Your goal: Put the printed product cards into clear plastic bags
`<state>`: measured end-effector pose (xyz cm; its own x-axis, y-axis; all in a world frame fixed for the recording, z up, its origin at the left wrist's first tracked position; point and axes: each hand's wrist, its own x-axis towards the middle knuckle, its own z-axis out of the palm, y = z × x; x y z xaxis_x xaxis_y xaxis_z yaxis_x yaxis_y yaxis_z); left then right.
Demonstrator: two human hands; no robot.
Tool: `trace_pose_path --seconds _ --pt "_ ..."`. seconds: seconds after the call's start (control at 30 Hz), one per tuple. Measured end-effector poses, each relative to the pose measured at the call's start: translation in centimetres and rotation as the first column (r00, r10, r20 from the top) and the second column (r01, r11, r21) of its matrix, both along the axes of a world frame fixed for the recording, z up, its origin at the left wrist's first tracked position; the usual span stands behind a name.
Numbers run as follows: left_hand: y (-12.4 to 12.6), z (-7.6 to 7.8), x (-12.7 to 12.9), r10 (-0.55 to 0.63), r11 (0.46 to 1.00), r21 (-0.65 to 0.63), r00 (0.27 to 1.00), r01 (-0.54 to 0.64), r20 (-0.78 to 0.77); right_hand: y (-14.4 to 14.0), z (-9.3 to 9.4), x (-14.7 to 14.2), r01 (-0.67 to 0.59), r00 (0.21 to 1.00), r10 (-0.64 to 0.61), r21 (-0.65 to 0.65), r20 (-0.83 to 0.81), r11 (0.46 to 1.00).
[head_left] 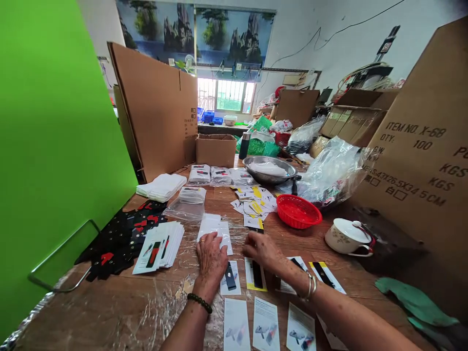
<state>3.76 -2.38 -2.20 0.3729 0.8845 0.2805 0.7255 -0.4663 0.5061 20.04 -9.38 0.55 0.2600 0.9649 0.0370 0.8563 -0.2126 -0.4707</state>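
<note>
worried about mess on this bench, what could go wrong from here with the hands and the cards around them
1. The left hand rests on a white card stack lying on loose clear film; the film could slide and scatter the cards.
2. The right hand works beside the red basket and the lidded ceramic pot; a wide sweep might knock them.
</note>
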Motion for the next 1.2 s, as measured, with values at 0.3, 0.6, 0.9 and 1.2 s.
trace_pose_path --seconds 0.3,0.6,0.9,1.2 --pt "-0.2 0.8 0.1 0.012 0.998 -0.061 1.0 -0.013 -0.016 5.0 -0.7 8.1 0.108 0.969 -0.084 -0.093 0.232 0.99" --pt "-0.2 0.6 0.1 0.015 0.998 -0.065 1.0 -0.016 -0.013 9.6 0.1 8.3 0.251 0.94 -0.222 -0.088 0.258 0.964" --pt "-0.1 0.3 0.1 0.011 0.999 -0.04 1.0 -0.011 0.007 6.4 -0.3 4.5 0.158 0.954 -0.122 -0.111 0.275 0.981" --pt "-0.3 0.1 -0.1 -0.008 1.0 -0.021 1.0 0.008 0.017 3.9 0.7 3.1 0.043 0.976 -0.027 -0.069 0.216 0.997"
